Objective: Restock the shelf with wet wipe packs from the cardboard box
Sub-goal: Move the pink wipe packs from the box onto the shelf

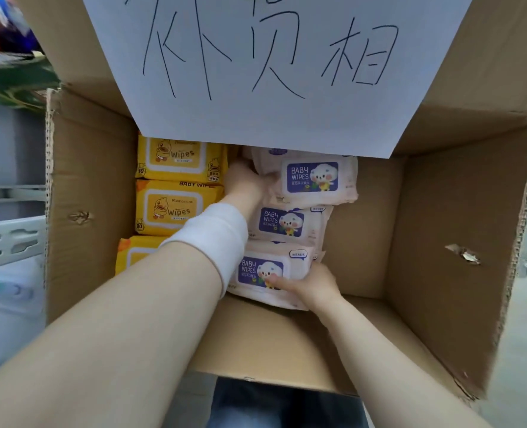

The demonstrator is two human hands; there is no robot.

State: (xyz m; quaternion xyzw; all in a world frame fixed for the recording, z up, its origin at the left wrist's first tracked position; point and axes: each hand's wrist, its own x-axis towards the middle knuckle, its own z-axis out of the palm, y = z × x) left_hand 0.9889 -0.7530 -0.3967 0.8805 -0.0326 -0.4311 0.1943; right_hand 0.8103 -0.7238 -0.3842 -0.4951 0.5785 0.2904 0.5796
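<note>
An open cardboard box point(441, 230) holds two rows of wet wipe packs. On the left lie yellow duck packs point(175, 208). In the middle lie pink packs with purple "BABY WIPES" labels. My left hand point(246, 180) grips the left end of the far pink pack point(318, 177), which is tilted up. My right hand point(308, 285) holds the right edge of the near pink pack point(265, 270), thumb on its label. A third pink pack point(287, 223) lies between them.
A white sheet with handwritten characters point(271, 66) is stuck on the box's far flap and overhangs the packs. A grey metal shelf rail point(9, 239) runs at the left. The box's right half shows bare cardboard floor.
</note>
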